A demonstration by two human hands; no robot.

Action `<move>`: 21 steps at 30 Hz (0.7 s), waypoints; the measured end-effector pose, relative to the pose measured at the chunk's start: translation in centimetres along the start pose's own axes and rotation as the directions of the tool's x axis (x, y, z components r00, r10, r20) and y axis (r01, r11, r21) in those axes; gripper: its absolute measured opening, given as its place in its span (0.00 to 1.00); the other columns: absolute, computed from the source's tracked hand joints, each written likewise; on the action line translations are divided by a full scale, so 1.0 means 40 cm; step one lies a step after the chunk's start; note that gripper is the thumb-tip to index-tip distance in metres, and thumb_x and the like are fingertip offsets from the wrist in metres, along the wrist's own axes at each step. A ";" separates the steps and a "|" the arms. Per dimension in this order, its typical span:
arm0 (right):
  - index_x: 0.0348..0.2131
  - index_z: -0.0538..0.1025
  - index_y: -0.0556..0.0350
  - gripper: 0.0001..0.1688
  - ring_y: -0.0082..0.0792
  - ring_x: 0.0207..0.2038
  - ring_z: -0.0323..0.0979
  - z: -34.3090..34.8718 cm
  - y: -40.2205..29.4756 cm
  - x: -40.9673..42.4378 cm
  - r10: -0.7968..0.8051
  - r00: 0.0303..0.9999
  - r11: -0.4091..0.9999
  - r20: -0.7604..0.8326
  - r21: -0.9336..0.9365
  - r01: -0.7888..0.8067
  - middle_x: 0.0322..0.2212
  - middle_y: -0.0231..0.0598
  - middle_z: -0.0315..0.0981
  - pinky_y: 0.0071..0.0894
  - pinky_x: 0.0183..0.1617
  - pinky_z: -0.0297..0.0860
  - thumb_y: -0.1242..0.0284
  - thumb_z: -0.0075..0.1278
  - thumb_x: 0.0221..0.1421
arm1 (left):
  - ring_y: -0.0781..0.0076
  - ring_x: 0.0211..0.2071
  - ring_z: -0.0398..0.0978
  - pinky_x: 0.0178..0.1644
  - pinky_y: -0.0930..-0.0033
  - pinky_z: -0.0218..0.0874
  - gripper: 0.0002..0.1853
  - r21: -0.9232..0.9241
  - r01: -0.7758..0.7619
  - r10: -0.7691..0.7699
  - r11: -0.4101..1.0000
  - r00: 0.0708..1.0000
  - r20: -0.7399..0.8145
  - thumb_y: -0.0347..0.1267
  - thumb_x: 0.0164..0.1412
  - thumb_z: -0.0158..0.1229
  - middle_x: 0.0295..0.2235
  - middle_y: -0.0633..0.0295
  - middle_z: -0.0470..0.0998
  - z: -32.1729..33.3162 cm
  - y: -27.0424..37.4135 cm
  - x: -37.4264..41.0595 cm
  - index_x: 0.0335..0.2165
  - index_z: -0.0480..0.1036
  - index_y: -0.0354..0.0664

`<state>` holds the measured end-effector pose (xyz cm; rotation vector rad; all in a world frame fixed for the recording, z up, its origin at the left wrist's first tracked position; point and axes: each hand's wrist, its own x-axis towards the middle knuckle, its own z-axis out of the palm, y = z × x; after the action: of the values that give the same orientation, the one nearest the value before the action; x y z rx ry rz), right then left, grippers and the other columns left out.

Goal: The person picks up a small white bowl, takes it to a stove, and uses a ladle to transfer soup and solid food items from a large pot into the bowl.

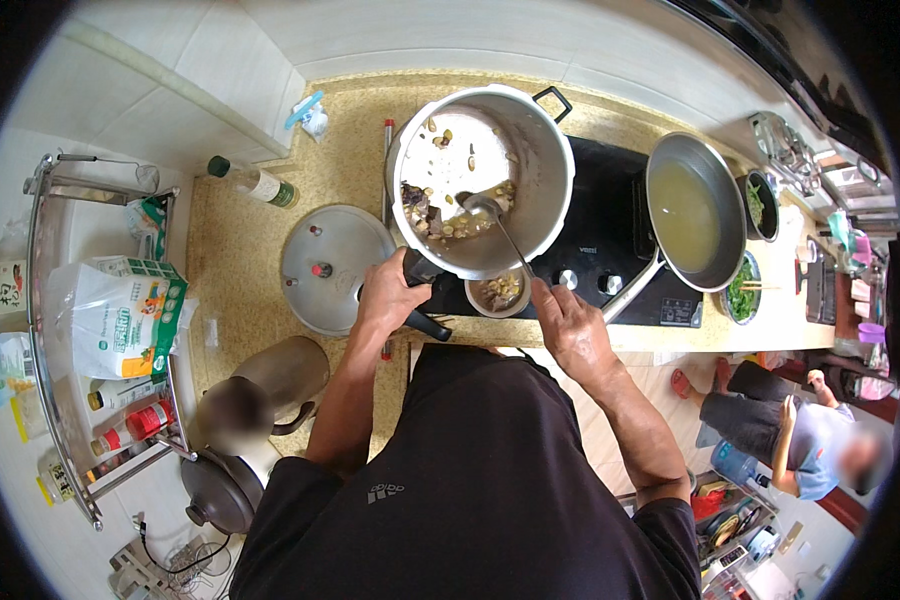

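Observation:
My left hand (pixel 387 291) grips the black handle (pixel 420 268) of a metal pressure cooker pot (pixel 551 180), which leans toward me. Chunks of food and some broth (pixel 457 225) lie at its lower left side, and a few bits stick to the bottom. In my right hand (pixel 576 324) is the handle of a metal ladle (pixel 484 207), its bowl down among the food inside the pot. Just below the pot's near rim stands a small bowl (pixel 483 308) holding similar food and broth. The round pressure cooker lid (pixel 345 255) lies on the counter beside my left hand.
A frying pan (pixel 686 202) of yellowish liquid sits on the right of the black cooktop (pixel 596 225), its handle toward me. Beyond are a dish of greens (pixel 742 289) and a dark pot (pixel 759 204). A bottle (pixel 259 184) and metal pitcher (pixel 289 375) are left. Another person (pixel 780 420) is at right.

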<state>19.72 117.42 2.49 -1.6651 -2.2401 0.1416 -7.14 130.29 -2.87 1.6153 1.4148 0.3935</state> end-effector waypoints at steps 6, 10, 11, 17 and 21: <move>0.52 0.72 0.69 0.29 0.38 0.26 0.74 -0.017 -0.003 0.014 -0.008 0.995 0.999 -0.095 0.046 0.012 0.25 0.40 0.66 0.37 0.24 0.73 0.83 0.56 0.48 | 0.72 0.34 0.80 0.42 0.67 0.70 0.26 0.021 0.008 -0.009 1.000 1.000 0.009 0.28 0.44 0.67 0.33 0.56 0.83 0.005 -0.024 0.010 0.46 0.75 0.35; 0.48 0.74 0.67 0.23 0.40 0.24 0.74 -0.027 -0.008 0.018 0.013 0.990 0.998 -0.142 0.070 -0.003 0.26 0.42 0.69 0.37 0.24 0.73 0.83 0.59 0.51 | 0.73 0.34 0.80 0.42 0.68 0.70 0.25 0.011 -0.007 0.007 1.000 1.000 0.001 0.27 0.45 0.67 0.32 0.57 0.83 0.008 -0.028 0.010 0.45 0.75 0.35; 0.47 0.75 0.66 0.21 0.41 0.23 0.74 -0.030 -0.015 0.018 0.026 0.988 0.997 -0.152 0.082 -0.013 0.26 0.43 0.70 0.37 0.24 0.73 0.84 0.60 0.52 | 0.74 0.34 0.80 0.42 0.68 0.70 0.25 0.013 -0.013 0.013 1.000 1.000 -0.002 0.27 0.45 0.67 0.32 0.57 0.83 0.008 -0.026 0.010 0.45 0.75 0.34; 0.51 0.71 0.72 0.27 0.39 0.27 0.75 -0.015 -0.046 0.011 0.031 1.000 0.999 -0.001 0.039 -0.031 0.27 0.41 0.68 0.36 0.25 0.74 0.80 0.55 0.50 | 0.75 0.34 0.79 0.42 0.69 0.70 0.25 -0.004 -0.040 0.040 0.999 0.999 -0.013 0.27 0.45 0.67 0.33 0.58 0.83 0.012 -0.037 0.010 0.45 0.76 0.34; 0.53 0.68 0.74 0.32 0.40 0.31 0.76 0.003 -0.046 0.012 -0.002 1.000 0.998 0.017 -0.056 0.003 0.30 0.44 0.68 0.35 0.28 0.75 0.79 0.53 0.47 | 0.75 0.33 0.79 0.42 0.69 0.70 0.25 0.007 -0.004 0.004 1.000 1.000 0.007 0.27 0.45 0.67 0.32 0.59 0.83 0.010 -0.033 0.010 0.45 0.76 0.35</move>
<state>17.89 117.34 3.01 -1.6962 -2.2781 0.0929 -7.52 130.37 -4.25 1.6244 1.4091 0.3854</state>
